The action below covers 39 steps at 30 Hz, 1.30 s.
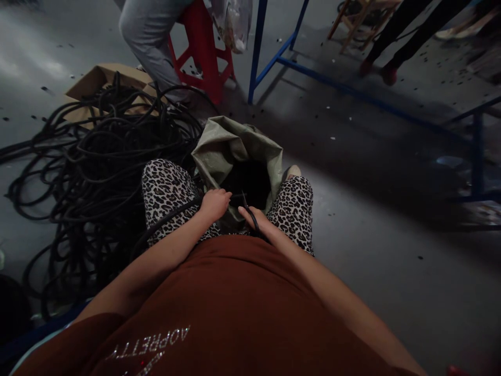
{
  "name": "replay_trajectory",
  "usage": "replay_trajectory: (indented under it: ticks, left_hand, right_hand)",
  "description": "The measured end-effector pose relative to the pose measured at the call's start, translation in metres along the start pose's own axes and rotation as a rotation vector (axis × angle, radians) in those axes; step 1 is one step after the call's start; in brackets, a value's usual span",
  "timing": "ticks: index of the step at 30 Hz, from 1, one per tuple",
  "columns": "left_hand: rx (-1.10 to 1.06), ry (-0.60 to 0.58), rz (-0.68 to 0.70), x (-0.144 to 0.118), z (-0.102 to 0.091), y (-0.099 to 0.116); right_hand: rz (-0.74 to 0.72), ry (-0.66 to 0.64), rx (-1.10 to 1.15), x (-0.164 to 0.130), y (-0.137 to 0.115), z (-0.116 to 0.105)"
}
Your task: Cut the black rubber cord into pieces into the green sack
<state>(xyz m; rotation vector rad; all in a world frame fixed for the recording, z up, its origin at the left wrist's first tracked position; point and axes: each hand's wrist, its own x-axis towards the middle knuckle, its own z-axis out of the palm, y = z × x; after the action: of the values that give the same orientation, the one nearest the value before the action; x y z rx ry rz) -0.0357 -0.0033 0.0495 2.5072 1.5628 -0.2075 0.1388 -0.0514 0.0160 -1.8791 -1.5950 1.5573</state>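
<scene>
My left hand (215, 204) is closed around a black rubber cord (176, 213), which runs back over my left thigh. The cord's end sticks out past my fingers, over the mouth of an olive-green sack (221, 141). My right hand (256, 219) grips a pair of scissors (252, 216) by dark handles, the blades pointing up near the cord's end. Between my knees the sack stands with its top spread wide; its inside is dark and I cannot make out the contents.
A large tangle of black cord (113, 151) lies on the floor at left, partly over a cardboard box (105, 73). Ahead are a red plastic stool (201, 52), a seated person's grey trouser leg (146, 36) and a blue metal frame (313, 68). Another person's legs (407, 31) show at upper right.
</scene>
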Motion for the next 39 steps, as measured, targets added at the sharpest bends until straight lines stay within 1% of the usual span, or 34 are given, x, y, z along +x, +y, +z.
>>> replay_trajectory:
  ticks: [7,13,21,24,28,31,39]
  left_hand:
    - [0.004,-0.003,0.0,-0.0005,-0.0019,0.0012]
    - [-0.011,0.001,0.003,-0.0012,-0.0028,0.0027]
    - [-0.011,0.012,0.047,-0.0009,-0.0011,0.0029]
    - [-0.015,0.005,0.056,-0.0001,-0.0003,0.0029]
    - [-0.027,-0.002,0.063,0.0005,0.0,0.0027]
    - [-0.036,0.006,0.066,0.001,0.0004,0.0019]
    - [-0.026,0.052,0.073,0.0047,0.0055,-0.002]
  right_hand:
    - [0.013,-0.008,0.012,0.0014,0.002,0.0009]
    - [-0.013,-0.011,-0.008,0.0028,0.0043,0.0024]
    - [0.0,-0.004,-0.035,0.0028,0.0023,0.002]
    - [0.016,-0.008,0.005,0.0011,-0.0006,0.0011]
    - [0.073,-0.019,0.044,-0.0002,-0.0032,0.001]
    - [0.071,0.011,0.008,0.0008,-0.0032,0.0023]
    - [-0.013,0.115,-0.144,0.0013,-0.0038,0.0033]
